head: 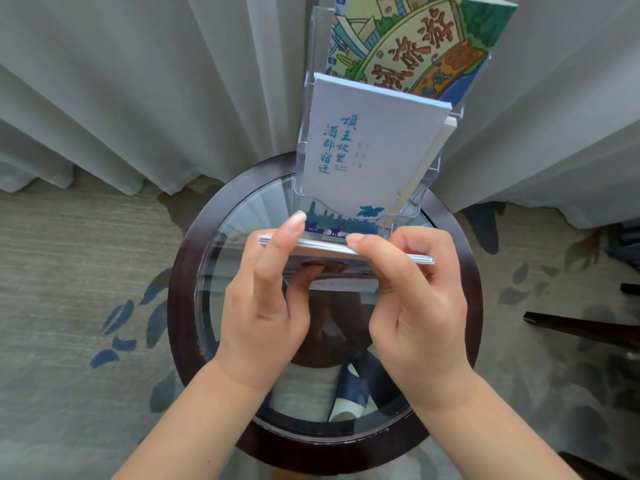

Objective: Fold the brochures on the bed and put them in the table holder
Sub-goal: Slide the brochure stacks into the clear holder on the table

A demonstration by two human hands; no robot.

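I've got the folded brochure (325, 244) flat and edge-on to me, above the tabletop (178, 306) centre, just in front of the clear acrylic holder (309, 64), which stands at the far edge. My left hand (263, 306) pinches its left end and my right hand (419, 306) its right end, index fingers on top. Holder's front pocket has a white brochure (363, 150) w/ blue characters; back pocket has a colourful illustrated brochure (415, 46). Tabletop is round glass w/ dark wood rim. Grey curtains (138, 81) behind, patterned carpet (69, 271) below.
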